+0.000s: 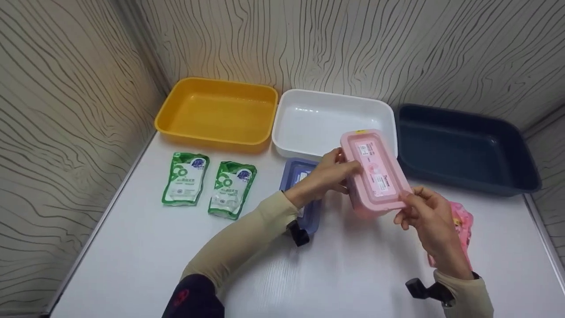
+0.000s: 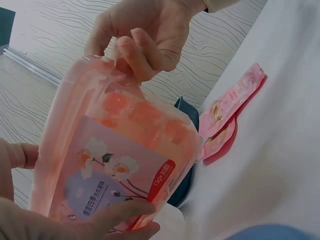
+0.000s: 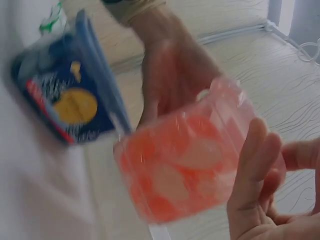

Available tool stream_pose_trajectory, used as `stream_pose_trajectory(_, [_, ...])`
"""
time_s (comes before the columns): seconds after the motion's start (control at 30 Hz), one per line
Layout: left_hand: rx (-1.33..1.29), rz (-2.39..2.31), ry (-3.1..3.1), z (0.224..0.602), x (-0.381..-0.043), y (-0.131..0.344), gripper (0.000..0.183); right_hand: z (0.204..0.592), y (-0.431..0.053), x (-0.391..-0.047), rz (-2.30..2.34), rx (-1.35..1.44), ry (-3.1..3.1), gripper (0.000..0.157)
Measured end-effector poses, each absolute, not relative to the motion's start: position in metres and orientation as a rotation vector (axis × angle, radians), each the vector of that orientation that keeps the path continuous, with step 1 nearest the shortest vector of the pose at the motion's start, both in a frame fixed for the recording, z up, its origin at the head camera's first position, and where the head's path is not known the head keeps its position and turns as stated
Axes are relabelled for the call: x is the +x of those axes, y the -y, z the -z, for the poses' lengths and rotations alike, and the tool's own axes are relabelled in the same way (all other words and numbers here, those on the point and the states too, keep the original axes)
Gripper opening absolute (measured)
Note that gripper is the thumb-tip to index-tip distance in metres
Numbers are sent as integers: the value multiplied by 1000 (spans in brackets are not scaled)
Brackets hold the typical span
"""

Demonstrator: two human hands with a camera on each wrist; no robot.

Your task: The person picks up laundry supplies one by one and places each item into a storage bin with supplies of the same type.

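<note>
A clear tub of laundry pods (image 2: 120, 155) with a pink lid (image 1: 377, 170) is held tilted above the table, partly in front of the white bin. My left hand (image 1: 329, 174) grips its left side, thumb on the lid edge and fingers spread underneath. At the lid's near right corner, my right hand (image 1: 432, 221) pinches the rim between thumb and fingers. Orange-pink pods show through the wall in the right wrist view. Under my left forearm stands a blue tub (image 3: 65, 100), partly hidden. A pink pouch (image 2: 232, 105) lies behind my right wrist.
Along the back wall stand a yellow bin (image 1: 216, 139), a white bin (image 1: 304, 95) and a dark blue bin (image 1: 468, 185). Two green-and-white pouches (image 1: 184, 181) lie on the left of the white table (image 1: 145, 265). Patterned panels (image 1: 265, 39) enclose the back and sides.
</note>
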State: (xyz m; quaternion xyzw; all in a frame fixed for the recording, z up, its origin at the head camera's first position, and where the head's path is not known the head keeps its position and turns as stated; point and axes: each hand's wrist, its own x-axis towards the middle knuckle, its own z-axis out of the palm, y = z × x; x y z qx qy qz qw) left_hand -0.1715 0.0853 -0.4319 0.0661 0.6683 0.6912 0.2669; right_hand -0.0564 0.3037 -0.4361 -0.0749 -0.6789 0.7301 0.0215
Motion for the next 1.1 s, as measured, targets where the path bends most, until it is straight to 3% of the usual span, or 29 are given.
stream_pose_trajectory(0.4, [223, -1715, -1880, 421, -190, -90, 47, 426, -329, -111, -1978, -86, 2589, 42])
stream_pose_trajectory(0.7, [296, -1738, -1773, 413, -205, -87, 36, 416, -329, -143, -2510, -138, 2186, 16])
stream_pose_trajectory(0.93, [213, -1774, -1848, 393, -221, -82, 51, 415, -326, -153, -2567, -137, 2086, 24])
stream_pose_trajectory(1.1, [165, -1711, -1875, 384, -232, -86, 49, 412, -327, -159, -2613, -167, 2025, 24])
